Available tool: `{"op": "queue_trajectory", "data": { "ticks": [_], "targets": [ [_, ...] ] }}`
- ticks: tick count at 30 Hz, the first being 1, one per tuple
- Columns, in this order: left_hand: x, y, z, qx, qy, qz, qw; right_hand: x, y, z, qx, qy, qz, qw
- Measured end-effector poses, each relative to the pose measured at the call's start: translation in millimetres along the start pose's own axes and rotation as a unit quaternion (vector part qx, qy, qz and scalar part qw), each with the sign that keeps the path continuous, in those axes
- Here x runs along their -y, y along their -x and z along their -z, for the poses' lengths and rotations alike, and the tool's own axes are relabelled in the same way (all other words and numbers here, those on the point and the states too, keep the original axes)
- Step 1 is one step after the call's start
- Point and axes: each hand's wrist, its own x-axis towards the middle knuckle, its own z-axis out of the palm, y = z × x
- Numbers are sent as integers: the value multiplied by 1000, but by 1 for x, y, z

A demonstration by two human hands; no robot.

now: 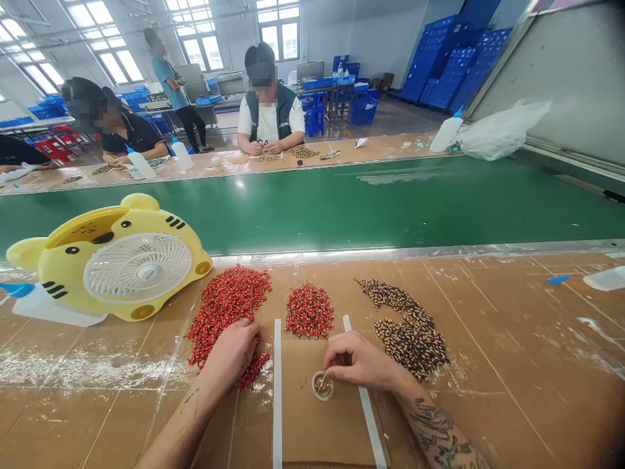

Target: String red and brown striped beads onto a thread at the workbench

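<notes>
My left hand (233,348) rests at the near right side of a large pile of small red pieces (229,293). Its fingers curl down together among them, and the fingertips are hidden. My right hand (359,358) pinches a thin pale stick (321,382), whose lower end is inside a small clear round cup (323,389). What the cup contains is hard to make out. This cup stands on a cardboard sheet (317,436) with white strips along both sides. Beyond the sheet is a smaller pile of red pieces (309,311). Right of my right hand lie black-and-tan pieces (410,332).
A yellow animal-faced fan (141,267) stands at left, beside a white bottle with a blue nozzle (53,306). Across the green conveyor belt (303,208), a person (268,111) sits handling small pieces. Another white bottle (605,279) lies at the right edge.
</notes>
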Motion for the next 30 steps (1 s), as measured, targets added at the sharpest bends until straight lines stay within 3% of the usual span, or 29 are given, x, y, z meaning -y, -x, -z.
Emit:
{"op": "queue_trajectory", "data": {
  "ticks": [8, 15, 18, 21, 25, 27, 30],
  "targets": [
    [5, 1, -2, -16, -8, -24, 1000, -5, 3, -4, 3, 18, 25, 1000],
    [10, 1, 3, -29, 84, -38, 995, -5, 3, -5, 2, 26, 21, 999],
    [10, -1, 2, -59, 184, -40, 980, -3, 3, -5, 7, 31, 25, 999],
    [3, -6, -2, -69, 389, -12, 919, -1, 4, -4, 18, 56, 44, 997],
    [-15, -19, -14, -44, 635, 37, 770, 0, 5, -4, 21, 111, 88, 990],
    [-23, -25, -20, -41, 675, 31, 736, 0, 5, -4, 9, 133, 94, 987],
    [-31, -32, -29, -26, 697, 25, 717, 0, 5, -5, -1, 152, 92, 984]
  ]
}}
